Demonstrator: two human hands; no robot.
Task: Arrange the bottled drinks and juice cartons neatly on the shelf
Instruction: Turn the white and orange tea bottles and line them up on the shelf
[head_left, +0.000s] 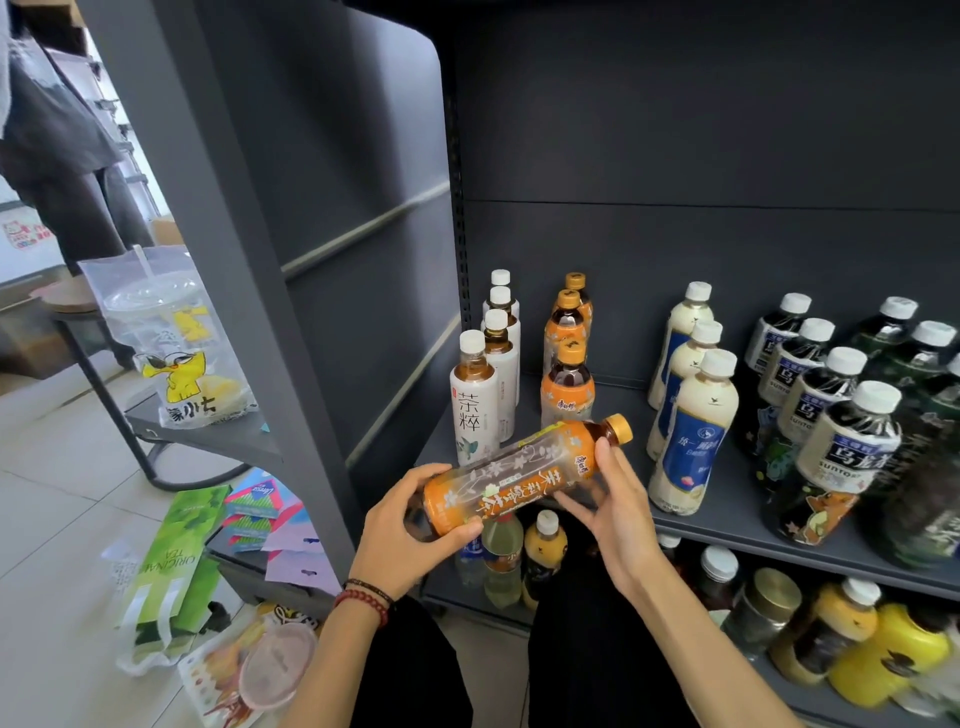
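Both hands are on one orange-label tea bottle (519, 475), which is lying sideways in the air with its gold cap pointing up and away. The left hand (410, 525) has its fingers wrapped round the base end. The right hand (610, 512) has its thumb at the neck and its fingers under the body.

Just past the hands is a dark grey metal shelf (621, 410). Straight beyond the left hand there's a row of white-label tea bottles (475, 400), and beside it a row of matching orange tea bottles (567, 384), all upright. Out past the right hand there's a row of creamy milk tea bottles (693, 426), then dark oolong bottles (847, 441) with white caps.

Below the hands a lower shelf holds more bottles (545, 551), including yellow ones (883, 654) off to the right-hand side.

The back panel (675, 156) above is plain dark grey. Out to the left hand's side is a pale tiled floor (52, 467), with a green tea carton (176, 561) lying on it. Further off, a bagged plastic cup (176, 343) with a yellow duck print sits on a low ledge.
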